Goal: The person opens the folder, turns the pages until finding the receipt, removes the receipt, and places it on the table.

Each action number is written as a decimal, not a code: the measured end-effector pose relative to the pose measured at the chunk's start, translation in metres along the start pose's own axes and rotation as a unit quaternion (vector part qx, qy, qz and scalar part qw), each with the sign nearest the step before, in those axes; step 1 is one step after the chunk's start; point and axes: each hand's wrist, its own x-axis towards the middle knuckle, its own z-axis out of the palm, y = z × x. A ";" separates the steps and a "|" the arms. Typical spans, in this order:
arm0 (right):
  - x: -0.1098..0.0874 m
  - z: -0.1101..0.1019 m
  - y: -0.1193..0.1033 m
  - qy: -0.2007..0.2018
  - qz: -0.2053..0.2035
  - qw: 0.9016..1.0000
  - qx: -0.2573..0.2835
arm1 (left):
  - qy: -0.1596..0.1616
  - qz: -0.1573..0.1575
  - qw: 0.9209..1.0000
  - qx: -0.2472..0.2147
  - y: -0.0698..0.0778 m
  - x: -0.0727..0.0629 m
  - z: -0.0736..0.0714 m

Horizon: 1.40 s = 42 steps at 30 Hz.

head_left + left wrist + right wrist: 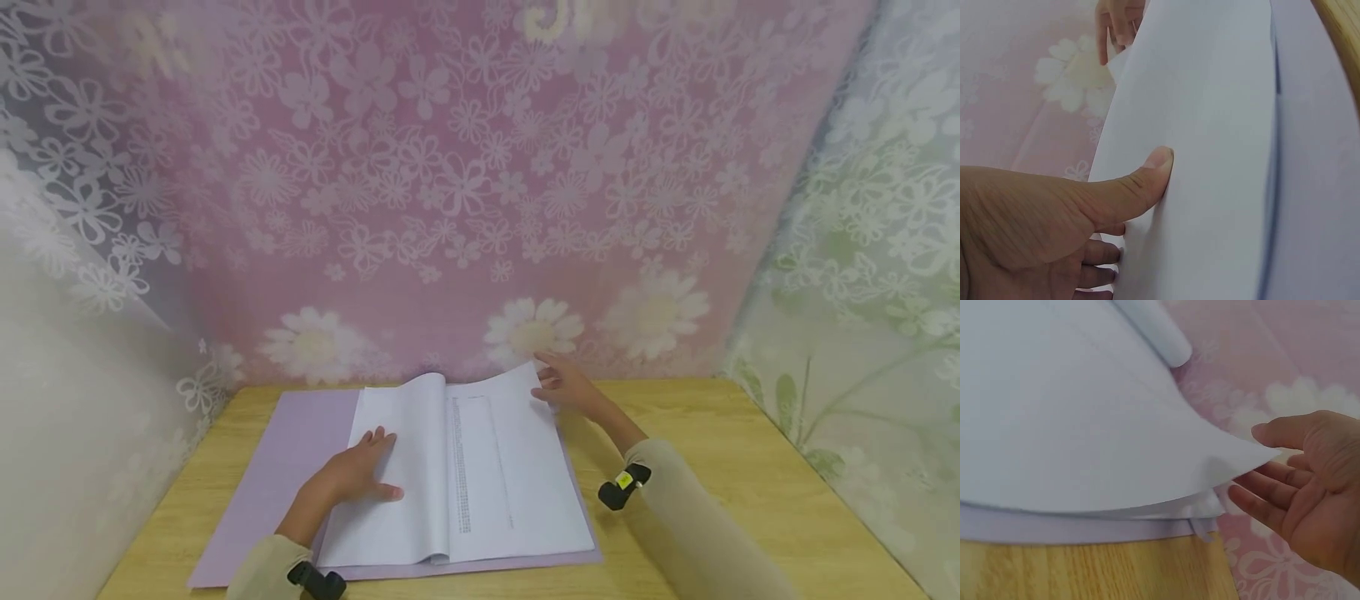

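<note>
A lilac folder (318,425) lies opened on the table with a stack of white sheets inside. My left hand (356,473) rests on the left-hand pages (408,425), its fingers spread and the thumb pointing toward the fold. At the top right corner of the printed right-hand sheet (517,467) is my right hand (573,387). In the right wrist view that lifted corner (1235,456) lies over the fingers (1272,487), while the thumb (1279,431) stays above and apart from it.
The wood-grain table (690,467) extends to the right of the folder. A pink floral backdrop (465,208) rises right behind the table's back edge, with pale floral sheets (885,250) at both sides. Each wrist carries a small black camera (622,487).
</note>
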 end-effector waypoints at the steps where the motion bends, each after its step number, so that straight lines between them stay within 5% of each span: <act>1: -0.004 -0.001 0.000 -0.005 -0.001 1.000 0.017 | -0.001 0.000 1.000 0.000 0.000 0.000 0.001; 9: -0.034 -0.005 0.000 -0.069 -0.006 0.990 0.120 | -0.004 0.004 1.000 -0.005 0.000 0.000 0.002; 25: -0.048 0.014 -0.033 -0.266 -0.055 0.959 0.083 | -0.004 -0.007 1.000 -0.013 -0.001 -0.001 0.003; 42: -0.045 0.049 -0.054 -0.264 -0.075 0.961 -0.040 | -0.002 0.002 1.000 -0.007 -0.003 0.001 0.002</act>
